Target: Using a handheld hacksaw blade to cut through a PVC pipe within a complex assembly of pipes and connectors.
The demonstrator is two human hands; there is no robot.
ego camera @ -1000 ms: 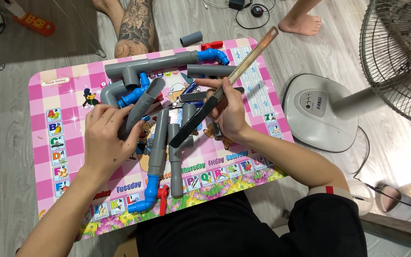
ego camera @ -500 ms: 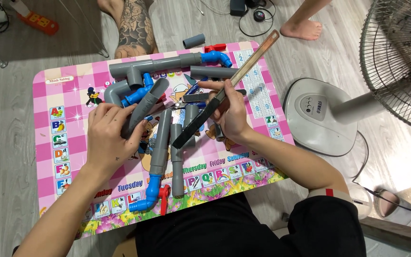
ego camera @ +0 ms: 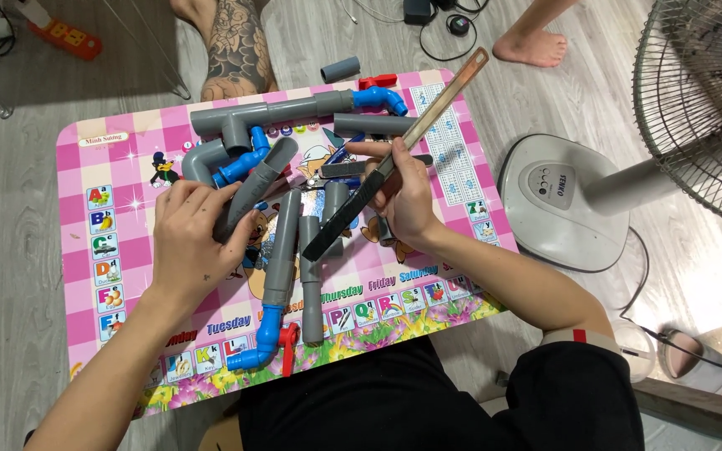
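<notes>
Grey pipes (ego camera: 282,249) with blue elbows (ego camera: 382,98) and a red valve handle (ego camera: 287,346) are seen on a pink chequered table (ego camera: 75,167) printed with cartoons.

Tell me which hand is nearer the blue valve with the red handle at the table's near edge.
Left. The left hand grips a grey pipe up and to the left of the valve; the right hand, holding a long flat blade, sits farther off, up and right.
</notes>
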